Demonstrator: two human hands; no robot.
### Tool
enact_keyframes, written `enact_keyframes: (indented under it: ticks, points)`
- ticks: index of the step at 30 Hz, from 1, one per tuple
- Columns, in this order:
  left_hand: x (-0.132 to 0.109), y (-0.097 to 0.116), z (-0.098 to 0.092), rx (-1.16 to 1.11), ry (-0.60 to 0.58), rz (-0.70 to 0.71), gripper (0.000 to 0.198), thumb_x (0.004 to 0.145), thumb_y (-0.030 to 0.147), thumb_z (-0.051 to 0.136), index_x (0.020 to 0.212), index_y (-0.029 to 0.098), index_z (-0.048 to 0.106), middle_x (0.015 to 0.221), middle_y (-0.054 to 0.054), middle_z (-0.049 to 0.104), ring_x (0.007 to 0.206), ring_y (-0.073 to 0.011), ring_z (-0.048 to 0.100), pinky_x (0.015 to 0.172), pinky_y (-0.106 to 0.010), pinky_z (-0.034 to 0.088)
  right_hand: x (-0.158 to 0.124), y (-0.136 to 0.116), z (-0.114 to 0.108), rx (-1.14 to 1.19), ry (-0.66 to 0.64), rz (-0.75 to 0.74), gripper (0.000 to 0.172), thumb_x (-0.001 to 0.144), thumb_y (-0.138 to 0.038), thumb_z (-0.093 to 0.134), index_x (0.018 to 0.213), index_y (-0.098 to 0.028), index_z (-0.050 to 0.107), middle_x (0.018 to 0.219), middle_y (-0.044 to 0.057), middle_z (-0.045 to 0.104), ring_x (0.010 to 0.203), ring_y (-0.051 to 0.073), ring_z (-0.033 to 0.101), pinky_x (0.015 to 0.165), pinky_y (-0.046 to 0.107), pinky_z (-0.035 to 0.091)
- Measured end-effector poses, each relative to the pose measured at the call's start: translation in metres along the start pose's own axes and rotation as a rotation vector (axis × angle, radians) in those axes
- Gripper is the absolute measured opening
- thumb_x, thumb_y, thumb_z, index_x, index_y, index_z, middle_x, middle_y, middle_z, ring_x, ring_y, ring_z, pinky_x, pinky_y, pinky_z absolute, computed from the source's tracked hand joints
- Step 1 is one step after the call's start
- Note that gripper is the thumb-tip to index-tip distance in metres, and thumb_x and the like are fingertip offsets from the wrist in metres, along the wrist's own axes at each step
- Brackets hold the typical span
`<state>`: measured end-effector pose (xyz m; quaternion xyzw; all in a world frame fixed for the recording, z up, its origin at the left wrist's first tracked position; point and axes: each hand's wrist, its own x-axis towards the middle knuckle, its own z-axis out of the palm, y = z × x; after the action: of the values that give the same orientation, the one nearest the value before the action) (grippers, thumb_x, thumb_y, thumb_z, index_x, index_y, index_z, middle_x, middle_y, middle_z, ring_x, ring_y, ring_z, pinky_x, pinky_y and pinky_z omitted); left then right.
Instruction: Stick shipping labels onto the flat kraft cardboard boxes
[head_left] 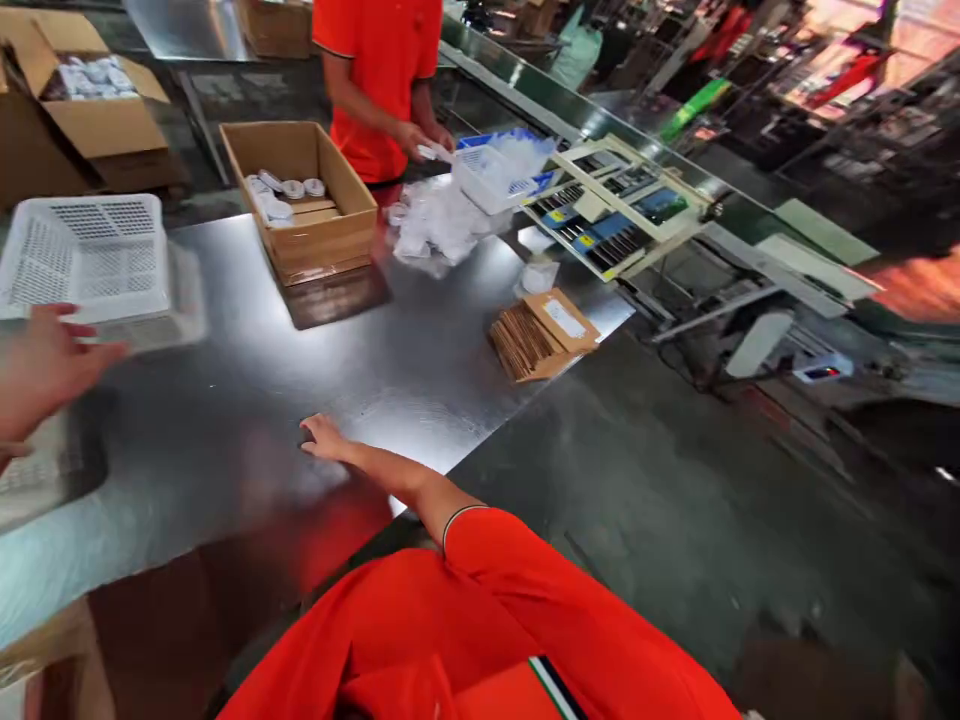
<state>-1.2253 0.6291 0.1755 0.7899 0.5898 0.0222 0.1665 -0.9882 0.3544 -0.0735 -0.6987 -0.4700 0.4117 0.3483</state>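
left hand: yours, at far left of view (pixel 45 365). grip released, fingers spread, palm down. nearest thing to you: the crate.

right hand: yours, mid-view (pixel 322 437), fingers flat on the steel. grip released, holding nothing, well apart from the crate.

crate: white perforated crate (pixel 82 255), at the left end of the worktop (pixel 225 410). it lies ahead of your left hand, its near edge just beyond your fingertips. you can't tell from this view if they touch. long axis looks to run across your view, but the left corner sits at the frame edge. a clear tray (pixel 161 330) shows under its near side.

edges: worktop's near edge runs below your right forearm. far edge lies behind the crate. left side of the crate is out of view.

open room: bare steel between your two hands and to the right of the crate, up to the cardboard box (pixel 300 190) holding round white lids (pixel 281 190).

further off: clear bags (pixel 439 225) in a loose heap, flat cardboard bundle (pixel 540 335) near the right corner.

co-worker: across the worktop, both hands (pixel 420 140) at a small white crate (pixel 487 175), well clear of you.
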Motion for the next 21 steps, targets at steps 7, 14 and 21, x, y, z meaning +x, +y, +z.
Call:
enact_keyframes:
  ticks: [7,14,21]
  points:
    - [-0.127,0.295,0.169,-0.539,-0.256,0.263,0.071,0.079,0.03,0.079,0.142,0.025,0.045,0.122,-0.005,0.073,0.084,-0.0184,0.069,0.063,-0.025,0.053,-0.145,0.084,-0.178,0.239,0.105,-0.067,0.026,0.07,-0.007,0.086,0.079,-0.027,0.073,0.08,-0.005,0.069,0.081,0.019,0.067,0.087,0.036,0.058]
    - [-0.183,0.483,0.337,-1.021,-0.536,-0.086,0.022,0.098,0.029,0.065,0.118,0.022,0.058,0.117,-0.012,0.071,0.105,-0.0221,0.073,0.092,-0.033,0.058,-0.229,0.205,-0.513,0.319,1.01,0.166,0.013,0.095,-0.034,0.064,0.104,-0.025,0.067,0.089,-0.002,0.067,0.093,0.018,0.061,0.095,0.031,0.053]
    - [-0.159,0.612,0.427,-1.096,-0.629,-0.4,0.062,0.106,0.071,0.048,0.146,0.023,0.055,0.148,-0.021,0.063,0.144,-0.0334,0.061,0.105,-0.043,0.058,-0.195,0.287,-0.697,0.804,0.965,0.43,0.046,0.111,-0.062,0.048,0.1,-0.02,0.064,0.092,0.005,0.072,0.08,0.013,0.065,0.078,0.024,0.053]
